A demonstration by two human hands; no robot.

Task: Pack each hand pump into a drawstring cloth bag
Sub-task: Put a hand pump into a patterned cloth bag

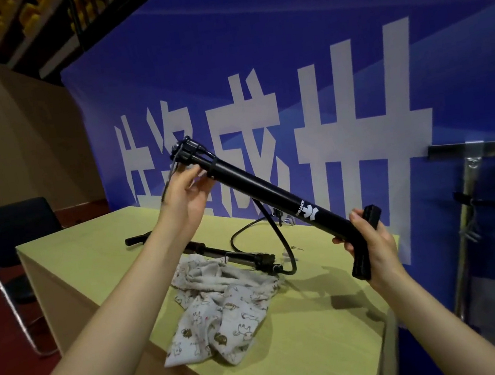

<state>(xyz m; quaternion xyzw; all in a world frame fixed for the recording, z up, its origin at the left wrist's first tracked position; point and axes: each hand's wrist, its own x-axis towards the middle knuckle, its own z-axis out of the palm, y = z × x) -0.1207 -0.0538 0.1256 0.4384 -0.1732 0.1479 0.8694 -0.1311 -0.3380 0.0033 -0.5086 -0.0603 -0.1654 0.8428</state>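
A: Hands?
B: Right hand (pixel 370 246) grips pump (pixel 272 196) handle; left hand (pixel 185 192) pinches its far end, held above counter (pixel 321 328).
A: Progress?
B: Nothing bagged, looks like. Bags (pixel 221 310) lie crumpled on counter; second pump (pixel 230 257) beside them.

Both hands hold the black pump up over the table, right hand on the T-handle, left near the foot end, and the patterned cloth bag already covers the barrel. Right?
Not quite. The head view shows the cloth bag lying crumpled on the table, not on the barrel. The rest holds: right hand grips the T-handle, left hand is near the foot end of the black pump.
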